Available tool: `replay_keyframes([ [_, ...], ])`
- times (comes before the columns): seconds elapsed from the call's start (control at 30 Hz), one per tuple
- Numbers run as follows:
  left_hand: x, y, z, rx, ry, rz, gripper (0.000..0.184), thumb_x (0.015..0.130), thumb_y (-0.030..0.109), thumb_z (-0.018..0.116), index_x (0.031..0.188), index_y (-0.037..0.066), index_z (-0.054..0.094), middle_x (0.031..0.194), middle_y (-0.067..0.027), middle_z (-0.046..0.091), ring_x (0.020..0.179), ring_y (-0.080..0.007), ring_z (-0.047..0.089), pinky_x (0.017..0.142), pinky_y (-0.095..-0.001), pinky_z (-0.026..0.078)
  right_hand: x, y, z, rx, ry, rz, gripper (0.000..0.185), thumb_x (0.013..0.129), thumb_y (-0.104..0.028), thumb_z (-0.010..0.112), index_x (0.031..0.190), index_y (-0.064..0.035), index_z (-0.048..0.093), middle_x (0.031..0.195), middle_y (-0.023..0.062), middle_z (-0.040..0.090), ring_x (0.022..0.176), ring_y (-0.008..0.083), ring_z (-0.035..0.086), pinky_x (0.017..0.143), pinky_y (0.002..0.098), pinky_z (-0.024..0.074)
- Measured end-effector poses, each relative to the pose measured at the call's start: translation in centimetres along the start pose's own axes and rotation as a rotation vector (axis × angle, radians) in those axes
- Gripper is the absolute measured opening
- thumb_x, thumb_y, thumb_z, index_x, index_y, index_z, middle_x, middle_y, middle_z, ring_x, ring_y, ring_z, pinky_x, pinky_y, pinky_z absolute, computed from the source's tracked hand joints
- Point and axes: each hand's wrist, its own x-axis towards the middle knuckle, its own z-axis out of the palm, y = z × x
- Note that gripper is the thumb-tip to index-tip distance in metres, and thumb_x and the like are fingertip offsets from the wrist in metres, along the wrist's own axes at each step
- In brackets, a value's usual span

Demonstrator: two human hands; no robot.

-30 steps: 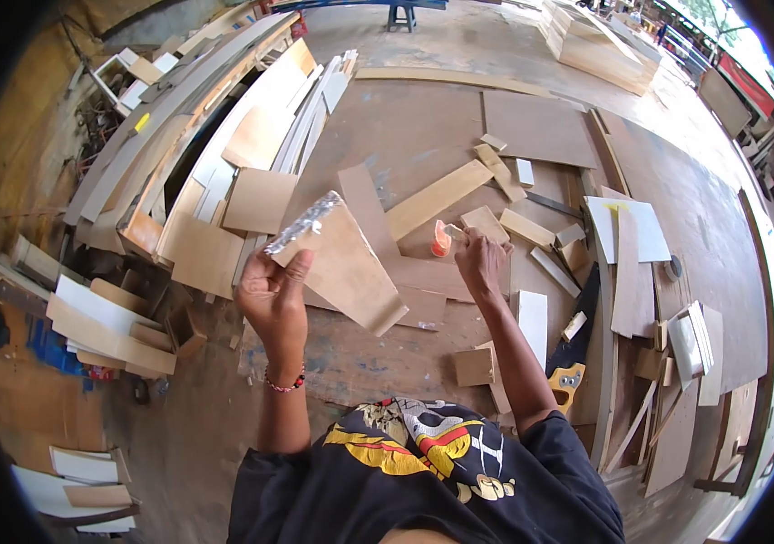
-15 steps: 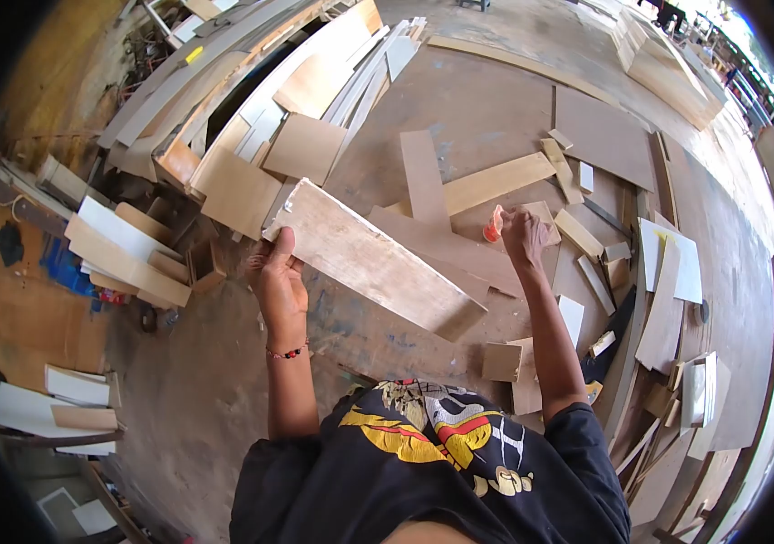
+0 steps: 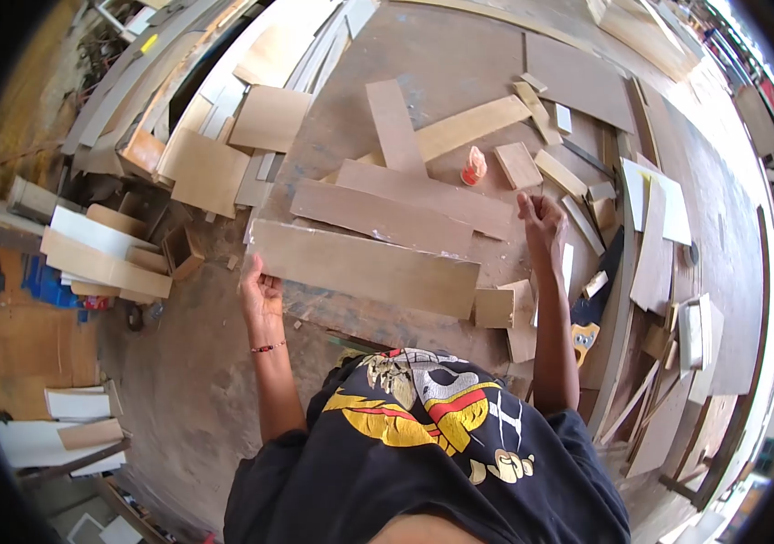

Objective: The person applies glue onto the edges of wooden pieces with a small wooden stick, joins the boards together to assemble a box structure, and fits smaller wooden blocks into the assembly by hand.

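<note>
A long plywood board (image 3: 360, 270) stretches across the near side of the worktable, its brown face up. My left hand (image 3: 262, 288) grips its left end, thumb on top and fingers underneath. Beyond the board's right end, my right hand (image 3: 544, 224) is raised with fingers curled closed; whatever they may hold is hidden. A small red container (image 3: 474, 167) with pale orange stuff heaped at its top stands up and left of that hand. Just behind the held board lies another brown strip (image 3: 378, 218).
Several wooden offcuts and strips cover the table (image 3: 459, 54), including a small block (image 3: 494, 308) by the board's right end. A yellow-handled saw (image 3: 584, 340) lies at the right. Stacked panels (image 3: 287, 54) stand at the left, beside scrap pieces (image 3: 106, 254).
The held board has turned from its pale, rough face to its brown face and come down level across the table. My right hand has moved away from the red container, toward me.
</note>
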Motion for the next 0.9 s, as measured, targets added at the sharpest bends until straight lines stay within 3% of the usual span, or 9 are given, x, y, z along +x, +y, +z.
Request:
replay_keyframes([
  [0.13, 1.2, -1.8, -2.8, 0.052, -0.018, -0.05, 0.031, 0.084, 0.017, 0.065, 0.107, -0.001, 0.055, 0.103, -0.0098, 0.058, 0.094, -0.0203, 0.058, 0.08, -0.0334, 0.051, -7.0, -1.7, -1.1, 0.115, -0.004, -0.005, 0.023, 0.082, -0.021, 0.069, 0.083, 0.0015, 0.066, 0.066, 0.0071, 0.063, 0.058, 0.0099, 0.054, 0.055, 0.0261, 0.0438],
  [0.27, 3.1, -4.3, -5.0, 0.089, -0.007, -0.11, 0.033, 0.084, 0.017, 0.064, 0.11, 0.0, 0.054, 0.107, -0.0097, 0.058, 0.099, -0.0219, 0.057, 0.084, -0.0371, 0.05, -13.2, -2.1, 0.6, 0.105, -0.2, -0.084, 0.016, 0.079, -0.015, 0.07, 0.08, 0.0012, 0.065, 0.065, 0.0097, 0.065, 0.055, 0.0123, 0.059, 0.051, 0.0259, 0.0458],
  [0.47, 3.1, -5.5, -5.7, 0.11, -0.001, -0.197, 0.027, 0.088, 0.016, 0.06, 0.109, 0.0, 0.054, 0.105, -0.0085, 0.059, 0.1, -0.0197, 0.056, 0.084, -0.0336, 0.048, -18.3, -0.8, 2.6, 0.071, -0.363, 0.066, 0.017, 0.078, -0.016, 0.07, 0.079, 0.0008, 0.066, 0.066, 0.0118, 0.065, 0.058, 0.0163, 0.062, 0.054, 0.0274, 0.048],
  [0.7, 4.0, -6.2, -5.8, 0.086, 0.01, -0.28, 0.025, 0.088, 0.011, 0.06, 0.11, 0.0, 0.055, 0.106, -0.0085, 0.059, 0.099, -0.0204, 0.057, 0.088, -0.0348, 0.048, -22.3, 0.6, 6.8, -0.012, -0.425, 0.058, 0.016, 0.078, -0.018, 0.066, 0.082, -0.0027, 0.068, 0.074, 0.0147, 0.065, 0.062, 0.0273, 0.062, 0.059, 0.0352, 0.0485],
  [0.77, 3.8, -6.0, -5.8, 0.119, -0.038, -0.248, 0.025, 0.088, 0.008, 0.059, 0.11, -0.002, 0.054, 0.106, -0.0096, 0.059, 0.098, -0.0211, 0.058, 0.089, -0.0371, 0.047, -22.9, 0.3, 7.8, -0.074, -0.46, 0.089, 0.018, 0.078, -0.018, 0.066, 0.084, -0.0015, 0.067, 0.078, 0.0156, 0.065, 0.067, 0.0318, 0.063, 0.062, 0.038, 0.0486],
  [0.9, 3.9, -4.8, -5.6, 0.137, -0.045, -0.325, 0.024, 0.089, 0.002, 0.053, 0.11, -0.007, 0.051, 0.107, -0.014, 0.057, 0.101, -0.0241, 0.056, 0.096, -0.0447, 0.044, -23.9, 0.0, 10.0, -0.046, -0.467, 0.11, 0.019, 0.078, -0.018, 0.065, 0.085, -0.0002, 0.067, 0.083, 0.0166, 0.065, 0.071, 0.0323, 0.063, 0.064, 0.0377, 0.0488],
])
